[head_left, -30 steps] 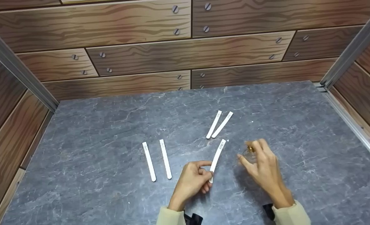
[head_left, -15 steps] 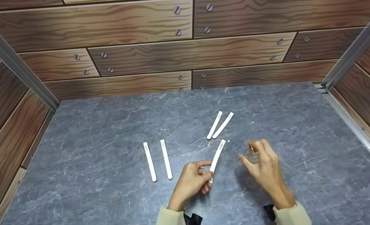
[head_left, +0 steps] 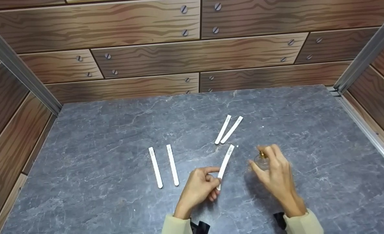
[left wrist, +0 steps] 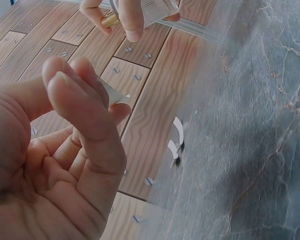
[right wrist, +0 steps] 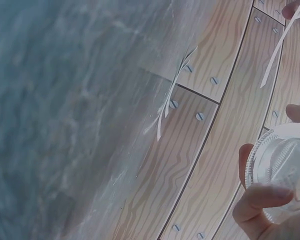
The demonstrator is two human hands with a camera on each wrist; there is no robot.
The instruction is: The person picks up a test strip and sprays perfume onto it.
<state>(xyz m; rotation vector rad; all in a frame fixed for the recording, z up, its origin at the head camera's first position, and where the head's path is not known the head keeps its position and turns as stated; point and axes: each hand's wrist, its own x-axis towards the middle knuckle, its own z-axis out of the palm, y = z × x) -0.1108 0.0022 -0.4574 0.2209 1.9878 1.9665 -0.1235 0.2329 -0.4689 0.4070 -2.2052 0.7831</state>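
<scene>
In the head view my left hand (head_left: 198, 187) pinches the lower end of a white perfume test strip (head_left: 226, 159), which leans up and away with printing at its top end. The same strip (right wrist: 277, 52) shows at the upper right of the right wrist view. My right hand (head_left: 276, 174) grips a clear, round glass perfume bottle (right wrist: 277, 165) with a gold spray top (head_left: 262, 154). The index finger lies over that top, and the hand partly hides the bottle. Bottle and strip are apart, the bottle to the right.
Two white strips (head_left: 172, 165) lie side by side on the grey marbled table (head_left: 97, 156), left of my left hand. Two more strips (head_left: 232, 130) lie close together beyond the held one. Wood-patterned panels (head_left: 146, 58) enclose the table at the back and sides.
</scene>
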